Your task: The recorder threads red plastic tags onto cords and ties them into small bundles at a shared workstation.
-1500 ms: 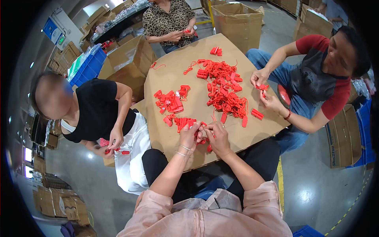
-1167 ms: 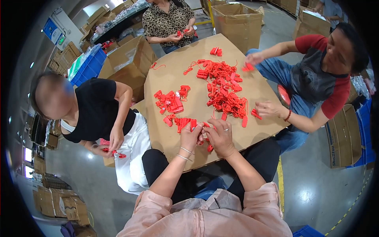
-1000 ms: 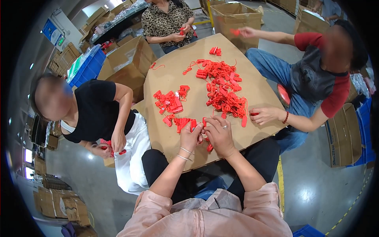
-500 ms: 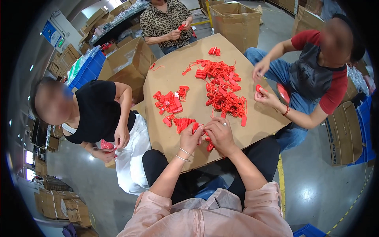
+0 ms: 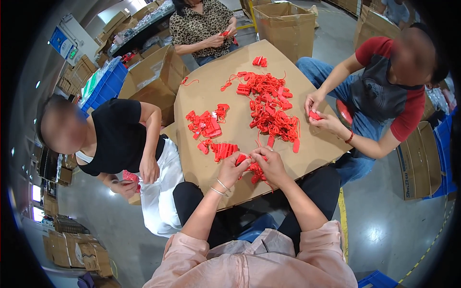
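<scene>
My left hand (image 5: 232,169) is closed around a small red plastic piece (image 5: 241,159) just above the near part of the cardboard tabletop (image 5: 201,177). Close beside it, my right hand (image 5: 270,167) pinches what looks like a thin red cord; its fingertips partly hide it. Under and between my hands lie more red corded pieces (image 5: 257,174). A neat row of red pieces (image 5: 224,151) lies just beyond my left hand. Farther off is a large tangled heap of red corded pieces (image 5: 273,120), and a smaller pile (image 5: 204,124) lies to its left.
Co-workers sit at the left (image 5: 127,134), the right (image 5: 384,91) and the far side (image 5: 204,29), each with hands on small red things. Open cardboard boxes (image 5: 285,29) and a blue crate (image 5: 103,81) stand around the table. A few red pieces (image 5: 260,61) lie near the far edge.
My right hand has turned and its fingers have drawn into a pinch near my left hand. The co-worker at the right has brought both hands together on a red piece.
</scene>
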Demonstrator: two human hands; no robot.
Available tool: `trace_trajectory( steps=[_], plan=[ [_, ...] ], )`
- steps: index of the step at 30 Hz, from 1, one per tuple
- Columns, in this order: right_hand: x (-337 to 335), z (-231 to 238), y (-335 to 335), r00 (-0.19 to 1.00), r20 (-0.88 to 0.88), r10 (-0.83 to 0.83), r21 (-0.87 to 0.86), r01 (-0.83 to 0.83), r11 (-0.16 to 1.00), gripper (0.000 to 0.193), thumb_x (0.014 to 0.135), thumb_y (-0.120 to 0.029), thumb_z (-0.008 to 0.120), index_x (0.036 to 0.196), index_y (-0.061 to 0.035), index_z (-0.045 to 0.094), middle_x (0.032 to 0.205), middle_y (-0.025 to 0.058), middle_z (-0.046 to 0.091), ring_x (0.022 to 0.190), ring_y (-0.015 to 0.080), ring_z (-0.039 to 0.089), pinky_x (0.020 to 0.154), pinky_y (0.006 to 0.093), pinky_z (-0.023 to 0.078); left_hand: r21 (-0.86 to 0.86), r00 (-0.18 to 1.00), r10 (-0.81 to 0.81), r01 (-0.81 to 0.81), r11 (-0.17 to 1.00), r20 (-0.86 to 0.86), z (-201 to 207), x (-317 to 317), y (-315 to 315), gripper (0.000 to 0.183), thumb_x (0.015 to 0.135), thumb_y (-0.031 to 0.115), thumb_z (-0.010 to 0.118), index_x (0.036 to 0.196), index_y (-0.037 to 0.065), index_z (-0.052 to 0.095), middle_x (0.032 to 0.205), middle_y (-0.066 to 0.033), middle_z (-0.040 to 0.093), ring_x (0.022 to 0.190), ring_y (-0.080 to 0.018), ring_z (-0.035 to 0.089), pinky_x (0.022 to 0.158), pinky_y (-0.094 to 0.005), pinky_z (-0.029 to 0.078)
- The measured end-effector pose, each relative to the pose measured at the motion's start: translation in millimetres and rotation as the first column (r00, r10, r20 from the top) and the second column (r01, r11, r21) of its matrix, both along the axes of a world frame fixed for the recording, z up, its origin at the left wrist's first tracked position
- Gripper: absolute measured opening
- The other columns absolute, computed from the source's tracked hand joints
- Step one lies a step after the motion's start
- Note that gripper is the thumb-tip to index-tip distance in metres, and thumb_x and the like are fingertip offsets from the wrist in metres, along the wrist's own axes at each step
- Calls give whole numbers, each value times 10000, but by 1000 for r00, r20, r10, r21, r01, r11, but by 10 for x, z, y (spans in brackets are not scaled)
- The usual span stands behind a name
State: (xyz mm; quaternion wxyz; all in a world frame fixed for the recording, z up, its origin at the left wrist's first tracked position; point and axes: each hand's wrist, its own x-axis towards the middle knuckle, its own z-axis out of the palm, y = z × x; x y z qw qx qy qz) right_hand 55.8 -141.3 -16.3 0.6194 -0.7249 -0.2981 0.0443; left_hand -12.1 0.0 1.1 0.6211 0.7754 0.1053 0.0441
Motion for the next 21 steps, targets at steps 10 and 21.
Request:
trace_trajectory(
  steps=[10,21],
  plan=[
    [-6,-57,-25,999,20,39,-111,-36,993,147,779,-86,586,893,7,588,772,61,572,804,138,555,708,265,432,-130,994,46,-59,990,-102,7,5,-9,69,810,106,560,798,37,562,628,45,500,563,-17,439,492,-184,368],
    [26,49,21,990,-99,100,60,-95,994,109,811,-59,547,888,12,577,798,64,589,743,123,560,665,242,433,-71,998,65,-64,995,14,-82,-1,17,65,815,105,558,845,49,570,675,39,534,563,-12,450,498,-166,378]
  ],
)
